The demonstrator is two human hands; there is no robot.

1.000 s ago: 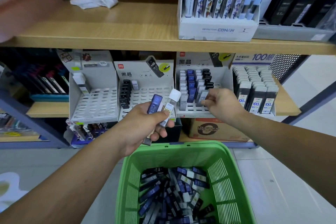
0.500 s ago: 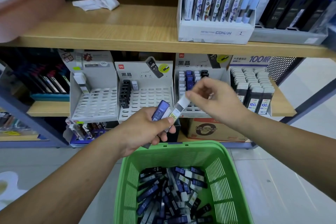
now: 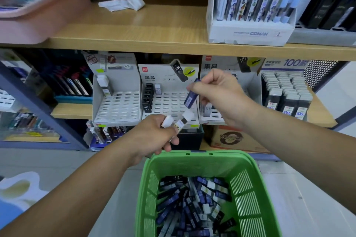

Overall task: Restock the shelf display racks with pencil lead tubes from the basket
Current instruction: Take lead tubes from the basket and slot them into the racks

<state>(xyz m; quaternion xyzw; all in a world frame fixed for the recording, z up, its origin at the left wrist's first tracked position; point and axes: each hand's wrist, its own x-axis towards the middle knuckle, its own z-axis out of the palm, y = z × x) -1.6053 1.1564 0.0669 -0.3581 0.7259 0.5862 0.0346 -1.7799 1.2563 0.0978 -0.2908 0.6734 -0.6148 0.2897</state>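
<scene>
Two shelf levels were in view, and the lower shelf [image 3: 71,110] carried the display racks side by side. Below it stood the green basket [image 3: 242,184], holding a loose heap of pencil lead tubes [image 3: 192,204], blue, black and white-capped, so most of the stock was not yet placed.

The left rack [image 3: 117,106] was nearly bare. The middle rack [image 3: 173,102] held one column of black tubes [image 3: 147,98] and many vacant slots. The rack behind the right hand [image 3: 252,90] was largely hidden.

The left hand [image 3: 152,134] hung above the basket rim, fingers curled round at least two white-capped tubes [image 3: 182,122]. The right hand [image 3: 217,94] was raised in front of the racks, pinching a blue tube [image 3: 191,99] between thumb and fingertips, tilted and clear of any slot.

Assessment: the step in hand was carrying a single tube to a rack. The next move called for identifying the matching rack, setting the tube in line with a vacant slot and pressing it home. Which rack takes blue stock could not be confirmed.
</scene>
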